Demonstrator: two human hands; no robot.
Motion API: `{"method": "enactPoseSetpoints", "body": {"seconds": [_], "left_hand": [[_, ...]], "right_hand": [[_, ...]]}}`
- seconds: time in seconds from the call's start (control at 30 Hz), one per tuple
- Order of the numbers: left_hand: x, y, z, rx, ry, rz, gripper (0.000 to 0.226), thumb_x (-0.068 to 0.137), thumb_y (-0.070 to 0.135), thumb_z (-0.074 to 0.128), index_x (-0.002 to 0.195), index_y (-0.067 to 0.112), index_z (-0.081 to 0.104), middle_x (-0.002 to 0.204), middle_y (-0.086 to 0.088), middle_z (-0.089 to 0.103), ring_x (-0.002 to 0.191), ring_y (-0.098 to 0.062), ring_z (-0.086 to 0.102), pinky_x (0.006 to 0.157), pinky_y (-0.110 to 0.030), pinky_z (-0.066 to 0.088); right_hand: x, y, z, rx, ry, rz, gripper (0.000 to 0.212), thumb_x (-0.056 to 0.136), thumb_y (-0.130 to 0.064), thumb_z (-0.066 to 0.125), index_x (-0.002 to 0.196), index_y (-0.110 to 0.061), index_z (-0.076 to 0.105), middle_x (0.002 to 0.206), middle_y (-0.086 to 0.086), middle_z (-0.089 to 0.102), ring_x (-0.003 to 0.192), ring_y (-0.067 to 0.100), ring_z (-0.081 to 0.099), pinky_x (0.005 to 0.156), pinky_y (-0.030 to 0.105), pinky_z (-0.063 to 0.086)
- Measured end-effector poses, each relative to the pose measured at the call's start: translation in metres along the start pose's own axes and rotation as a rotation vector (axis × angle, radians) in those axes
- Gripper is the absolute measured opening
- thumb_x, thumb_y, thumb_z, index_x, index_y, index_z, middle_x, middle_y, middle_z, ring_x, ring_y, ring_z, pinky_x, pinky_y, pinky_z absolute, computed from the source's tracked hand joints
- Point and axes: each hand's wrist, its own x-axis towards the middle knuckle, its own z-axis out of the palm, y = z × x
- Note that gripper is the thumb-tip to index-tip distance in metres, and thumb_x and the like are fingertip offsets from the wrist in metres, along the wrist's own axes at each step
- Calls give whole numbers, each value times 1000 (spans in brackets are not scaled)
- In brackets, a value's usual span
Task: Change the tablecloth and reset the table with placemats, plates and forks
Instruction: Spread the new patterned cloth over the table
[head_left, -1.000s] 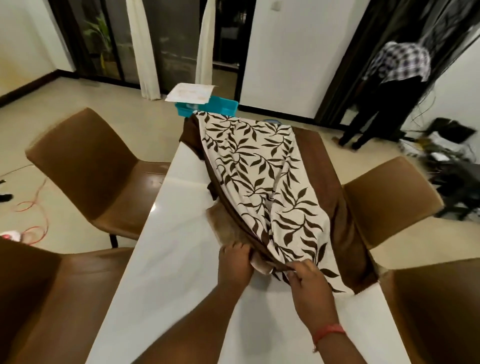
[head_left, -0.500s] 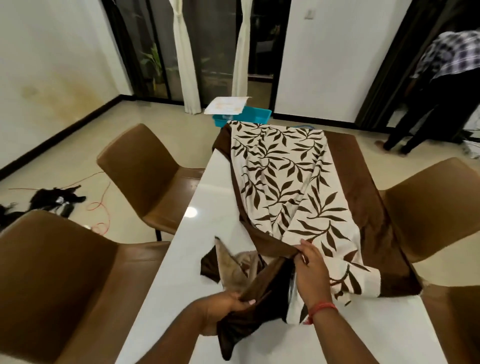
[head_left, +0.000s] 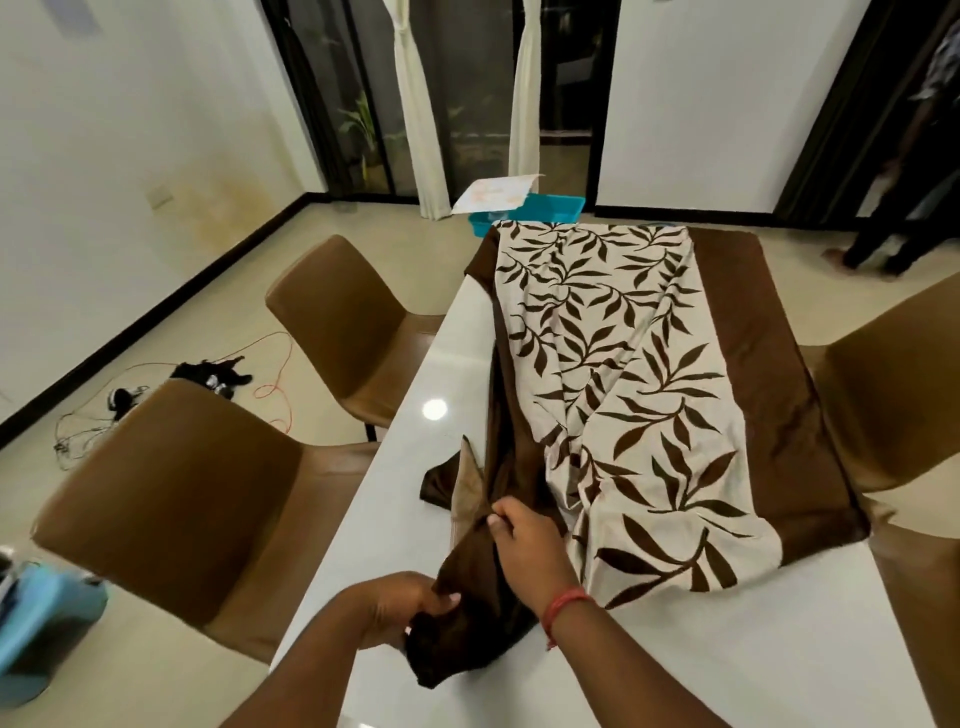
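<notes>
Head view shows the left hand (head_left: 410, 603) gripping a dark brown corner of the leaf-print tablecloth (head_left: 623, 374) and the right hand (head_left: 524, 540) pinching its folded edge, apparently to open it leftward over the white table (head_left: 675, 649), whose left edge is bare.

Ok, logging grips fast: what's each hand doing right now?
Left hand: grips the tablecloth's bunched brown corner.
Right hand: pinches a fold of the same tablecloth.
</notes>
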Motion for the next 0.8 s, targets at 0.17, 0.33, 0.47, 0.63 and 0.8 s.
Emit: {"method": "enactPoseSetpoints", "body": {"seconds": [0.17, 0.33, 0.47, 0.63, 0.8], "left_hand": [[-3, -3, -6, -190, 44, 213, 65, 82, 45, 77, 130, 5, 60, 125, -13, 69, 118, -32, 64, 107, -48, 47], [-26, -19, -37, -428, -85, 372, 35, 101, 23, 53, 132, 10, 58, 128, -13, 68, 119, -30, 64, 104, -45, 49], [-35, -47, -82, -563, -67, 405, 40, 100, 27, 54, 135, 8, 57, 128, -11, 68, 118, -30, 65, 103, -47, 49], [-47, -95, -110, -582, -95, 372, 38, 103, 28, 50, 134, 8, 58, 126, -15, 68, 115, -32, 66, 99, -45, 52], [-67, -132, -115, -579, -141, 312, 42, 102, 36, 49, 134, 11, 58, 124, -20, 68, 101, -35, 70, 80, -38, 58]], "right_hand": [[-12, -41, 29, 228, -60, -20, 15, 101, -20, 48, 98, -21, 63, 99, -4, 73, 94, 10, 67, 83, 24, 52], [-21, -47, 60, 349, 187, 48, 30, 95, -2, 47, 103, -27, 63, 108, -13, 71, 106, -1, 63, 99, 25, 49], [-47, -20, 116, 35, 284, 169, 59, 83, 9, 46, 125, -30, 58, 128, -8, 61, 124, 11, 54, 109, 37, 43], [-80, -23, 176, -450, 79, 118, 65, 81, -2, 51, 139, -29, 49, 145, -7, 49, 147, 18, 27, 121, 42, 17], [-117, -31, 189, -537, 145, 129, 43, 79, -6, 51, 108, -33, 67, 111, -12, 66, 114, 13, 58, 106, 38, 37]]}}
